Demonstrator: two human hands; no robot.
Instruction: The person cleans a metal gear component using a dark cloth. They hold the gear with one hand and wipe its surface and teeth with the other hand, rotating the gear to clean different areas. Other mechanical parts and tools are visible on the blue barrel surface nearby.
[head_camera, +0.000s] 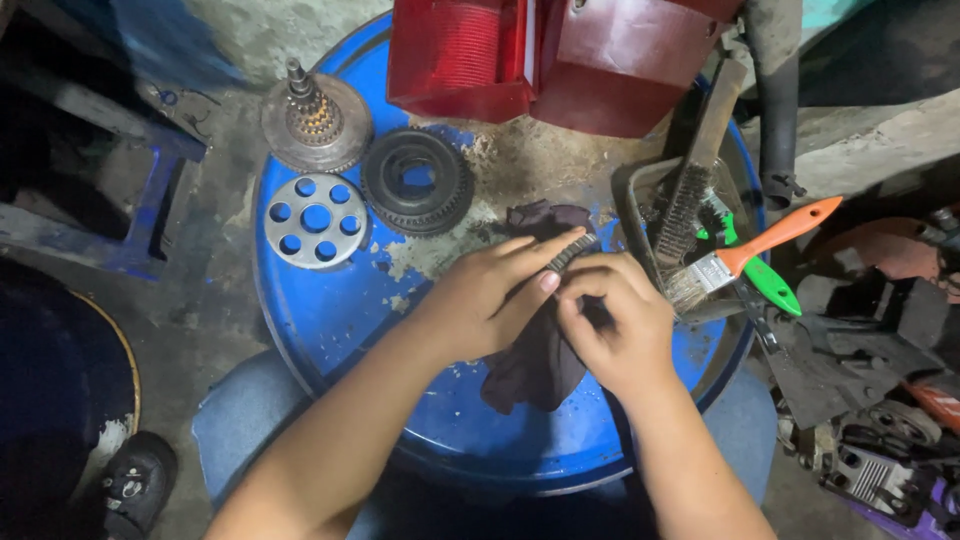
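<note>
In the head view, the left hand (495, 292) and the right hand (610, 325) meet over the blue drum top that serves as the worktop (330, 310), and together they hold a small dark ribbed part (572, 251), with a dark rag (540, 355) bunched under and around it. The left hand is closed on the part, its index finger laid along the ribbed surface and its thumb below; the right hand is clenched around the rag and the near end of the part. I judge the part to be metal, so stiff and rather heavy for its size, and probably oily, so it can slip; the ribs give good grip, and the best hold seems to be across the ribbed sides, with the rag between skin and metal. The rag is soft and limp and hangs down toward the person. The part looks short, dark grey and finely grooved; most of it is hidden by the fingers, so its full shape I cannot tell. Beyond the left hand lie a black toothed gear ring (417, 180), a grey disc with round holes (315, 220) and a rusty geared shaft (315, 120). Just beside the right hand, on its outer side, is a tray (632, 200) with a wire brush (690, 195) and an orange-handled paintbrush (745, 255).
</note>
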